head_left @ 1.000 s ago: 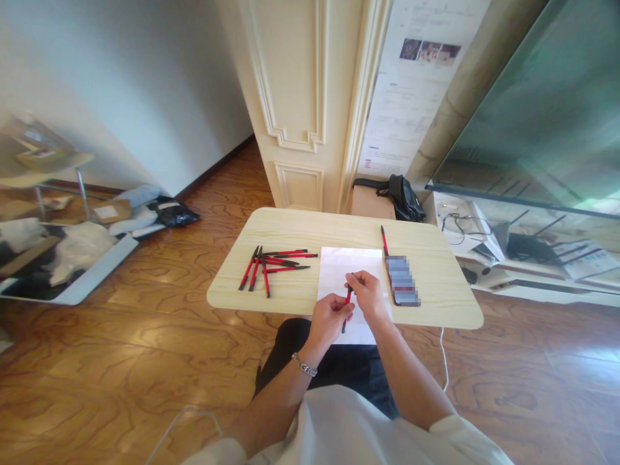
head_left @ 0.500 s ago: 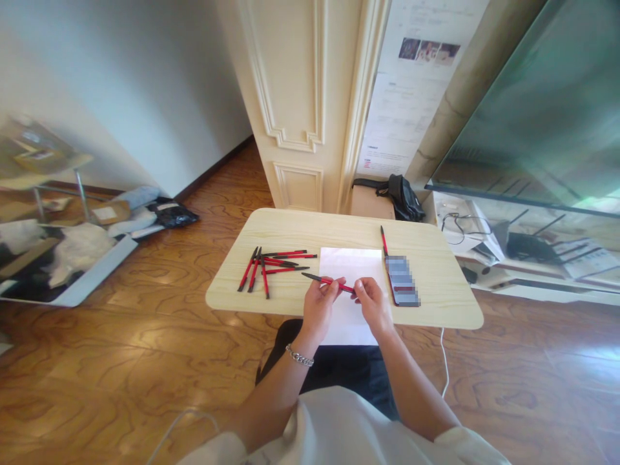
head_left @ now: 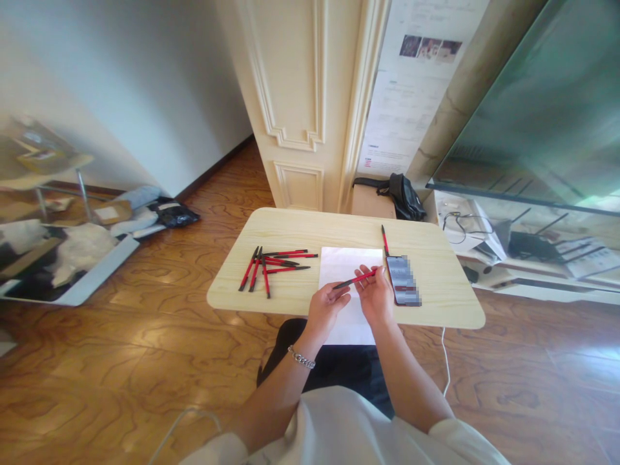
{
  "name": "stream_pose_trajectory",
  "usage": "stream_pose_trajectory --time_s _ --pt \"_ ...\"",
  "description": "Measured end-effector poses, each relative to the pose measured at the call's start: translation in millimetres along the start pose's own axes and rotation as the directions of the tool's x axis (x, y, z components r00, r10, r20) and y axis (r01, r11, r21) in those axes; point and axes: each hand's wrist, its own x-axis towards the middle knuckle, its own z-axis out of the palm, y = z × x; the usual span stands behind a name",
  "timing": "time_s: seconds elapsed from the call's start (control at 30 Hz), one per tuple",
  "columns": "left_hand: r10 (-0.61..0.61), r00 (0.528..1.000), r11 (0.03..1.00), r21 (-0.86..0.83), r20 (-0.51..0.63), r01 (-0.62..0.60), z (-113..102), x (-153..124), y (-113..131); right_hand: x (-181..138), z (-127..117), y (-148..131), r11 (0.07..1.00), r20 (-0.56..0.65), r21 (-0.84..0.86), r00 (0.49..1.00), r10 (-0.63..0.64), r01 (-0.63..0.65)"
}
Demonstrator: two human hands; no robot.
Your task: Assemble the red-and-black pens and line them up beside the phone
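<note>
A red-and-black pen (head_left: 364, 276) is held above a white sheet of paper (head_left: 351, 326), its red end raised to the right. My left hand (head_left: 325, 311) pinches the black end between thumb and fingers. Palm up, my right hand (head_left: 376, 302) has its fingers behind the red part and its thumb at the pen's end. Several more red-and-black pens (head_left: 266, 279) lie in a loose, crossing pile on the table to the left. Another pen (head_left: 385, 239) lies alone beyond a phone (head_left: 402, 281), which is right of the paper.
The light wooden table (head_left: 443, 284) has rounded corners. A black bag (head_left: 407, 197) rests behind it, near a door panel. A white cable (head_left: 446, 365) hangs below the right side. An open box (head_left: 72, 284) with packing material is on the floor at left.
The pen has turned: its red end now points up and right, and its black end has come into my left fingers. My right hand has rolled palm up.
</note>
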Motion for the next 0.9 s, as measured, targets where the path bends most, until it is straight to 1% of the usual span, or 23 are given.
stream_pose_trajectory --time_s 0.07,0.13,0.23,0.33,0.4,0.5,0.57,0.67,0.73,0.8,0.9 --pt "0.040 0.998 0.993 0.114 -0.041 -0.035 -7.4 0.1 -0.9 15.1 -3.8 -12.4 0.998 -0.030 0.030 0.998 -0.057 0.058" --pt "0.135 0.987 0.961 0.254 -0.087 -0.109 -16.8 1.2 0.5 28.3 -9.5 -23.0 0.997 -0.009 0.034 0.998 -0.069 0.070" --pt "0.228 0.967 0.887 0.434 -0.113 -0.158 -32.1 5.4 4.5 40.2 -18.0 -31.8 0.999 0.051 0.049 0.999 -0.005 0.002" --pt "0.267 0.953 0.835 0.528 -0.143 -0.155 -44.0 10.2 2.9 43.9 -22.8 -33.1 0.991 0.097 0.113 0.993 0.065 -0.076" --pt "0.264 0.950 0.833 0.536 -0.167 -0.137 -48.5 12.3 -2.2 44.4 -23.8 -32.0 0.988 0.094 0.124 0.992 0.085 -0.097" --pt "0.262 0.945 0.842 0.524 -0.195 -0.125 -51.1 13.4 -10.0 45.5 -23.9 -31.3 0.993 0.073 0.071 0.993 0.088 -0.094" --pt "0.264 0.945 0.844 0.521 -0.195 -0.129 -51.3 13.4 -12.2 46.5 -23.9 -32.4 0.995 0.080 0.057 0.993 0.082 -0.086" --pt "0.259 0.947 0.845 0.520 -0.190 -0.126 -50.9 13.4 -11.2 47.4 -23.5 -35.4 0.996 0.107 0.064 0.993 0.060 -0.067" --pt "0.253 0.948 0.850 0.513 -0.196 -0.121 -50.5 13.6 -9.5 47.2 -22.6 -37.5 0.998 0.112 0.038 0.992 0.050 -0.054" --pt "0.248 0.949 0.854 0.506 -0.196 -0.118 -50.1 14.1 -8.4 46.5 -21.6 -39.0 0.999 0.111 0.012 0.992 0.051 -0.053" --pt "0.236 0.952 0.859 0.500 -0.194 -0.111 -50.3 15.8 -8.2 45.3 -20.2 -39.9 0.998 0.111 0.023 0.992 0.061 -0.064"
